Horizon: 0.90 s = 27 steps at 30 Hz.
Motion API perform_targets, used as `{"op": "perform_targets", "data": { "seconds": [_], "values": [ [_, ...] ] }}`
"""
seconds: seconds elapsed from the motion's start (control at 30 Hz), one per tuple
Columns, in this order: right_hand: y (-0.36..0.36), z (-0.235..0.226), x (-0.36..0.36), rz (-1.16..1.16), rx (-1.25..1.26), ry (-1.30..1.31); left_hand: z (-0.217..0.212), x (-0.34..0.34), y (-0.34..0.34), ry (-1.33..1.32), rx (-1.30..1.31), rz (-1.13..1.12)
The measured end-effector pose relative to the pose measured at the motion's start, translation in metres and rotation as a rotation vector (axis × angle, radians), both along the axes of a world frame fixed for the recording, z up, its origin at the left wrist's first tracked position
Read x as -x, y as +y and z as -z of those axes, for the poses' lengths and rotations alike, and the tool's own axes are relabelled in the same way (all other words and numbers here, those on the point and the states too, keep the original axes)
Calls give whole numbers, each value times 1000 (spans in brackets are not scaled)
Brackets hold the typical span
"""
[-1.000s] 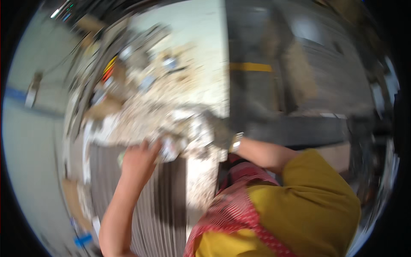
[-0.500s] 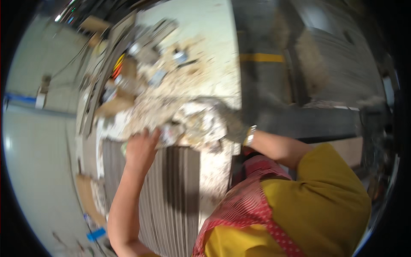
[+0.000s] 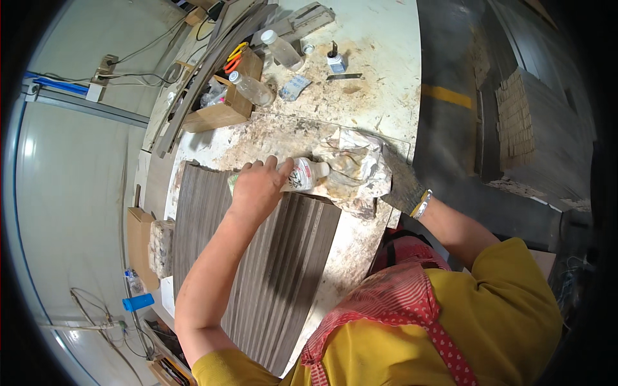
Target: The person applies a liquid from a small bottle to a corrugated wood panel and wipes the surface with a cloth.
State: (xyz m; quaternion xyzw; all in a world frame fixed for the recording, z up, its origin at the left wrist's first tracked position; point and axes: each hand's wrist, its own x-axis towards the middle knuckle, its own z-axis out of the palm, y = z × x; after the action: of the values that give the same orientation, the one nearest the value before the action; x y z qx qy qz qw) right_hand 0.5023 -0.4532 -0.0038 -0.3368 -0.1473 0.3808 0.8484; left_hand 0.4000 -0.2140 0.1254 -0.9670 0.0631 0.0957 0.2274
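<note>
The left hand (image 3: 257,188) has its fingers (image 3: 275,168) wrapped around a small plastic bottle (image 3: 302,174) lying sideways at the far edge of the ribbed grey panel (image 3: 270,257). The gloved right hand (image 3: 400,185) clutches a crumpled stained rag (image 3: 351,168) at the bottle's cap. Bare counter (image 3: 380,96) lies open beyond; a cardboard box (image 3: 222,106) stands far left.

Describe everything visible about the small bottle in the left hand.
The small bottle looks like white plastic with dark markings on a label. It lies on its side over the far edge of the ribbed grey panel, nozzle pointing into the crumpled stained rag. The left hand grips its body; the gloved right hand holds the rag.
</note>
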Motion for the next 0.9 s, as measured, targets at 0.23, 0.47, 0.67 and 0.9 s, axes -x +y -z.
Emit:
{"op": "perform_targets", "data": {
  "seconds": [0.23,0.47,0.67,0.9],
  "values": [
    [16,-31,-13,-2,-37,188,27,-10,-1,-107,530,-129],
    [37,-32,-50,8,-149,541,40,-59,32,-302,880,-195],
    [31,18,-80,53,-111,368,59,-121,49,-596,1288,-435],
    [-16,40,-44,110,141,267,122,-201,53,-1020,1620,-454]
  ]
}}
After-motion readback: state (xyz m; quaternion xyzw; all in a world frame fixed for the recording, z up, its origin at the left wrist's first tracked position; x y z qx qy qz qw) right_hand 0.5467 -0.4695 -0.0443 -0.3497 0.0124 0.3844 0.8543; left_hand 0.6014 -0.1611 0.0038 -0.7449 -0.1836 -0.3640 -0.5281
